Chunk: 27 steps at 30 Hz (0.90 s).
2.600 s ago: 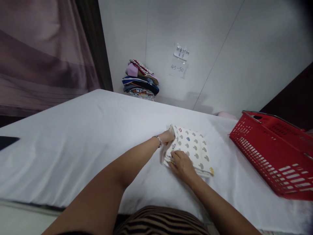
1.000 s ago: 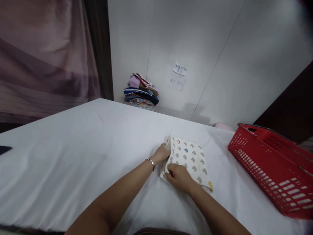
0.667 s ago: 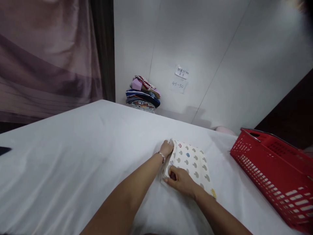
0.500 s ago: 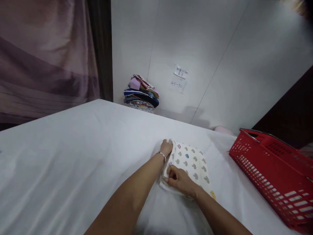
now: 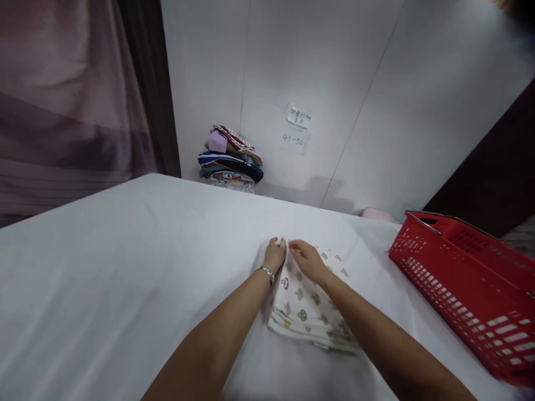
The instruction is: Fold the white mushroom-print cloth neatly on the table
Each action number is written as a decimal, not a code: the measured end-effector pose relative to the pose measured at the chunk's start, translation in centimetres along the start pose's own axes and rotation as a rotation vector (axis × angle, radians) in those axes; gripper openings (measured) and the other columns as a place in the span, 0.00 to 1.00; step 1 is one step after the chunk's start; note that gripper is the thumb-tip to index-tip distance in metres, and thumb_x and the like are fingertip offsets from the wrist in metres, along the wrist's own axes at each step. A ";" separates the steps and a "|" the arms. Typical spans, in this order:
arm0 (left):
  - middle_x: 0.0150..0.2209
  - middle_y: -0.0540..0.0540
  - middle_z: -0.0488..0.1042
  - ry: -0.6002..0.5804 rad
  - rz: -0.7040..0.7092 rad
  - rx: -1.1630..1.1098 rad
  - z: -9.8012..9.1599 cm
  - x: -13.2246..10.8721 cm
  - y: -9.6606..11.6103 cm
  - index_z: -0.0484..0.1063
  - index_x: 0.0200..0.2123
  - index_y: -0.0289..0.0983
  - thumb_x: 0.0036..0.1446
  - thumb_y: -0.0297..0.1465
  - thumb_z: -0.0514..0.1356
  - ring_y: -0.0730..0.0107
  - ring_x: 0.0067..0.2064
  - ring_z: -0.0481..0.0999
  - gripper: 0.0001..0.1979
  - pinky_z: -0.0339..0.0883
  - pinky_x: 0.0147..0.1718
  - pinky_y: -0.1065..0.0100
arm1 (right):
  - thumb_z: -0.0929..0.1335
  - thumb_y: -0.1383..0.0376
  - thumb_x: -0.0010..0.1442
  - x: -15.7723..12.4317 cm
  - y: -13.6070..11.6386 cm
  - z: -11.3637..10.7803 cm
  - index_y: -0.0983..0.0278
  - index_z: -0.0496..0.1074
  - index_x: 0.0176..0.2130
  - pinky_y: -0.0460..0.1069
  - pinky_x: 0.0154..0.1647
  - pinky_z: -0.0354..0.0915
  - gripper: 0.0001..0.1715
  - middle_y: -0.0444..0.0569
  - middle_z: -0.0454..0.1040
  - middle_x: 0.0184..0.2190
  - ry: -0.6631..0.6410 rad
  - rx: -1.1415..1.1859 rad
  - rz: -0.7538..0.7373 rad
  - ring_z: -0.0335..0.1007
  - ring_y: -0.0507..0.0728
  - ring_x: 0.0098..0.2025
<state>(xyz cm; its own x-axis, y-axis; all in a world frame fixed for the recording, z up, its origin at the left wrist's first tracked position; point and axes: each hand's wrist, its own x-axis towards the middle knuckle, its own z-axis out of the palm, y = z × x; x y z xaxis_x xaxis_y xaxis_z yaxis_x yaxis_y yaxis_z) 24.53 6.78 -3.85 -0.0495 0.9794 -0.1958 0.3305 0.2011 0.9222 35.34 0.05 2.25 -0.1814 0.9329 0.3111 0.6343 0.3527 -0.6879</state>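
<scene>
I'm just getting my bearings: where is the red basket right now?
In the head view, the red basket stands at the right edge on the white-covered surface, right of the folded mushroom-print cloth.

Looking forward and down from your head, a single worn camera takes in the white-draped bench (image 5: 125,278) and the pale wall (image 5: 343,72) behind it. Your left hand (image 5: 275,256) and right hand (image 5: 308,260) fall below mid-frame, near the lens; your forearms (image 5: 213,351), nearer yet, enter from the bottom edge. The wide view reaches a curtain (image 5: 54,94) at left and a red basket (image 5: 463,270) cropped at right.
</scene>
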 end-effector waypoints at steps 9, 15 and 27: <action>0.48 0.43 0.71 0.049 0.024 -0.019 0.1 -0.1 -0.2 0.57 0.55 0.38 0.54 0.33 0.57 0.67 0.45 0.73 0.24 0.64 0.41 0.71 | 0.55 0.56 0.63 4.9 5.1 3.3 0.64 0.70 0.46 0.53 0.49 0.60 0.23 0.52 0.73 0.45 0.031 -0.132 0.141 0.67 0.57 0.48; 0.49 0.43 0.71 0.084 0.070 -0.013 0.2 -0.8 -0.1 0.58 0.54 0.40 0.57 0.40 0.53 0.68 0.43 0.73 0.23 0.64 0.39 0.71 | 0.51 0.56 0.64 4.5 5.3 3.2 0.63 0.71 0.33 0.49 0.37 0.62 0.26 0.47 0.74 0.30 0.046 -0.163 0.118 0.68 0.55 0.33; 0.50 0.41 0.70 -0.046 0.146 -0.153 -0.1 0.9 -0.9 0.53 0.60 0.40 0.52 0.33 0.58 0.63 0.46 0.72 0.32 0.63 0.45 0.66 | 0.56 0.64 0.61 5.2 5.9 3.1 0.69 0.67 0.52 0.51 0.53 0.57 0.24 0.56 0.71 0.49 0.025 -0.259 0.206 0.66 0.58 0.51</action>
<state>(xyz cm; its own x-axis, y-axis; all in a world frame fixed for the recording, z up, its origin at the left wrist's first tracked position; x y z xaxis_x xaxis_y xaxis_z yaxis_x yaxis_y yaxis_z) 24.11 7.46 -4.84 0.0330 0.9971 -0.0681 0.1843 0.0609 0.9810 35.82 7.18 -2.20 -0.0132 0.9796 0.2006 0.8265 0.1236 -0.5492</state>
